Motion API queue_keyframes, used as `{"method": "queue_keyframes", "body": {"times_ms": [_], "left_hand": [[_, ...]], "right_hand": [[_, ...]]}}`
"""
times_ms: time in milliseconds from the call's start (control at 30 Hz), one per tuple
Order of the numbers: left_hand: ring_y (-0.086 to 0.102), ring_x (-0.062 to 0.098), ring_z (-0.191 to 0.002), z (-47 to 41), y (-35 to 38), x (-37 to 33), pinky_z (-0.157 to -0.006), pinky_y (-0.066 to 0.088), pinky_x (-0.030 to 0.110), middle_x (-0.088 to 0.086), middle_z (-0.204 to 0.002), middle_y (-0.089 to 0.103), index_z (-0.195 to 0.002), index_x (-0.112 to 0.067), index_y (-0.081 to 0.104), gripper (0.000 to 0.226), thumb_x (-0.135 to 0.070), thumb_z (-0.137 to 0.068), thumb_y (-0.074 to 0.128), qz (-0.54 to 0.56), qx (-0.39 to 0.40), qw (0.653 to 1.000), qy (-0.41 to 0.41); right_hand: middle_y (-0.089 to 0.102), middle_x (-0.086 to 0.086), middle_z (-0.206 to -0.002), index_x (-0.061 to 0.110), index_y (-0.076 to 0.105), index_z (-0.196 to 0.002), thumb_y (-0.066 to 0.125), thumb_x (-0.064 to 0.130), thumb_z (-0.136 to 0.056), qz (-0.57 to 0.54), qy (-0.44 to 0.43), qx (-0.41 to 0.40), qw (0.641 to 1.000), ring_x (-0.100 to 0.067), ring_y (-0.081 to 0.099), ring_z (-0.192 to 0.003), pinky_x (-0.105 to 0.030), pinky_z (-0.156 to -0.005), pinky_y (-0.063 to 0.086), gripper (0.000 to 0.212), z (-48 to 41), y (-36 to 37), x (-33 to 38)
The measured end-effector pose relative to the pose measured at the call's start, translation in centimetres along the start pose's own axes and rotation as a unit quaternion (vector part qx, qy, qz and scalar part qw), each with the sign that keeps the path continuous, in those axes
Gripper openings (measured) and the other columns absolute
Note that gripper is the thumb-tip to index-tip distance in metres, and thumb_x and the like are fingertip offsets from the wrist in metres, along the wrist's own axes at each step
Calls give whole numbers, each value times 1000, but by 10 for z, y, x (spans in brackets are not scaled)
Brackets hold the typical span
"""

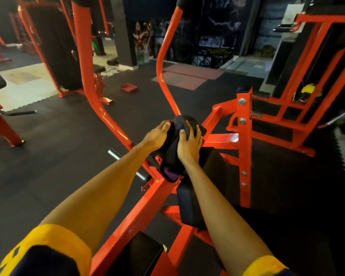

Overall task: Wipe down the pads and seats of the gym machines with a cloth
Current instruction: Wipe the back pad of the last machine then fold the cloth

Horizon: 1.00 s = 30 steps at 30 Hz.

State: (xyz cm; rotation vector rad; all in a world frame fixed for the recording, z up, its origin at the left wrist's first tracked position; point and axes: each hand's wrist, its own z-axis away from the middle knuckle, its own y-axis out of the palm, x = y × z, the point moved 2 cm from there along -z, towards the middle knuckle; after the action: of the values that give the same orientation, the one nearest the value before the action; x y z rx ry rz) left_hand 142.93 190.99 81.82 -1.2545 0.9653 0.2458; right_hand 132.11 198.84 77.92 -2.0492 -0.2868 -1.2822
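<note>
Two hands, left hand (157,134) and right hand (189,145), fingers curled gripping dark cloth (174,159) atop firm chest pad (213,166); cloth likely soft, limp, light, best held by bunched folds.

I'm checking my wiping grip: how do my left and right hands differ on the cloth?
The left hand has its fingers bunched together; the right hand has them spread apart. The left hand grips the left side of the cloth; the right hand clasps it from above. Both hold the same dark cloth on the pad.
</note>
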Motion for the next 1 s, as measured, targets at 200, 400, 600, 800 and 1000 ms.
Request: {"method": "queue_keyframes", "body": {"times_ms": [200, 400, 600, 800, 1000], "left_hand": [[53, 29, -128, -1, 2, -1, -106, 37, 38, 1, -144, 56, -144, -44, 43, 40, -36, -106, 31, -28, 18, 999, -7], [47, 33, -136, -4, -1, -7, -110, 36, 40, 8, -151, 49, -148, -36, 42, 43, -38, -107, 32, -49, 5, 998, -29], [44, 36, -139, -3, 0, -9, -114, 35, 43, 9, -156, 44, -152, -36, 39, 46, -39, -108, 29, -84, 5, 995, -44], [37, 33, -145, 2, 3, -21, -118, 29, 41, 4, -161, 36, -156, -27, 33, 49, -32, -107, 34, -96, 9, 995, -33], [47, 33, -137, -7, -5, -8, -114, 37, 43, 10, -151, 50, -148, -25, 48, 44, -33, -107, 36, -42, 14, 997, -56]], "right_hand": [[40, -16, -158, 10, 46, -152, 43, 34, -106, -88, 101, 37, 990, -32, 31, -149, -39, -122, 20, 51, -76, -8, -11], [52, -10, -149, 18, 64, -134, 58, 55, -86, -37, -25, -59, 997, -34, 40, -141, -45, -119, 27, 61, 4, 1, 3], [41, -9, -159, 21, 60, -141, 53, 50, -95, -42, -90, -17, 995, -38, 25, -150, -47, -125, 15, 55, 9, 4, -9], [59, -26, -138, -3, 63, -131, 60, 26, -100, -130, 92, 51, 986, -40, 50, -134, -42, -114, 34, 43, -93, -6, -10], [46, -10, -156, 9, 60, -139, 63, 30, -97, -87, -36, -15, 995, -36, 24, -152, -44, -124, 14, 47, 28, -2, 14]]}}
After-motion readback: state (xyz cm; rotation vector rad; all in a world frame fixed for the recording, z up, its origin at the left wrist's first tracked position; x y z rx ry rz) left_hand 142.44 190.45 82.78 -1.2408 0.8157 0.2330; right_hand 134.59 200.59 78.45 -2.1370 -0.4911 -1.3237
